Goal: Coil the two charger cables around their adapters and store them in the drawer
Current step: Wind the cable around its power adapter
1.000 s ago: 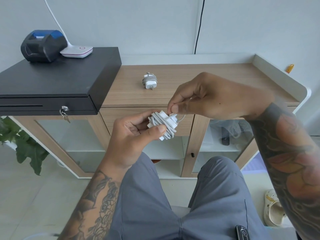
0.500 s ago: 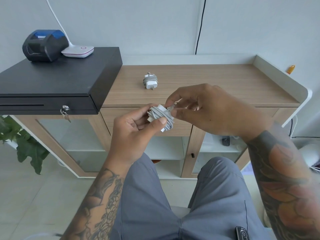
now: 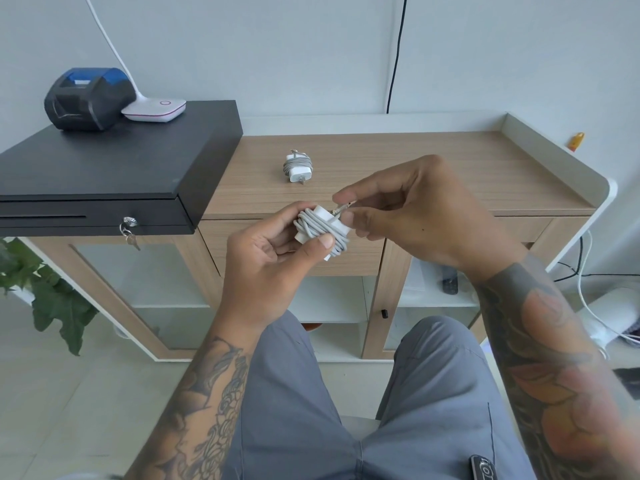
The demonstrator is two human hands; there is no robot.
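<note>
My left hand (image 3: 273, 271) grips a white adapter (image 3: 323, 228) with grey cable coiled around it, thumb across the coils, in front of the cabinet's shut drawer (image 3: 294, 251). My right hand (image 3: 415, 216) pinches the cable's free end (image 3: 344, 208) between thumb and forefinger, just right of the adapter. A second white adapter (image 3: 298, 167), wrapped in its own grey cable, lies on the wooden cabinet top (image 3: 433, 168).
A black cash box (image 3: 104, 168) with a key in its lock sits at the left, carrying a black-and-blue printer (image 3: 88, 98) and a white lamp base (image 3: 156, 109). A plant (image 3: 41, 289) stands lower left. Cables and a white object lie on the floor at right.
My right hand has come down from above the adapter and shifted a little right, now pinching the short cable end. My left hand still holds the coiled adapter in much the same place.
</note>
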